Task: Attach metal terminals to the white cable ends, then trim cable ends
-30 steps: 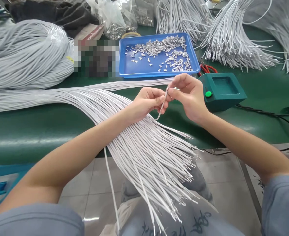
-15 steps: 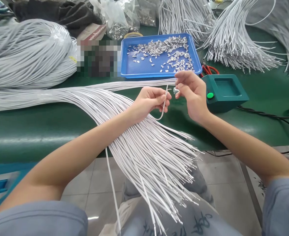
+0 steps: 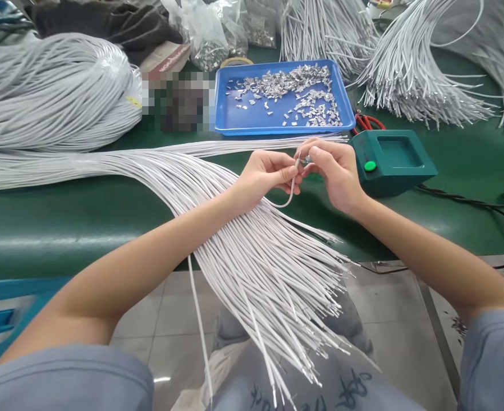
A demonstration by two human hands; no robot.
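Fingers of the left hand (image 3: 258,178) are pinched tight, thumb against forefinger, on a single white cable (image 3: 293,185), its end held upright and its length curved down below the hand. By the right hand (image 3: 337,171), thumb and fingertips drawn nearly together, a small metal terminal (image 3: 307,160) is gripped just beside the cable's tip; whether the two are touching cannot be told. At far left, a thick coil of grey cable (image 3: 46,91) is laid on the green worktop (image 3: 84,228). Next, a bundle of white cables (image 3: 243,240) is fanned out beneath the left forearm (image 3: 170,248), its metal-tipped ends hung past the worktop's edge. Beyond, toward the middle, clear plastic bags (image 3: 202,28) are seen with metal parts (image 3: 208,59) inside, and a blue tray (image 3: 238,121) is placed just past the hands, loose terminals (image 3: 286,81) being scattered over its floor. To the right of the tray, a red-handled tool (image 3: 370,121) is partly hidden behind a green box (image 3: 425,165), which is fitted with a bright green button (image 3: 370,166). At rear right, another bundle of cables (image 3: 410,74) is spread on the worktop, its tipped ends splayed toward the front
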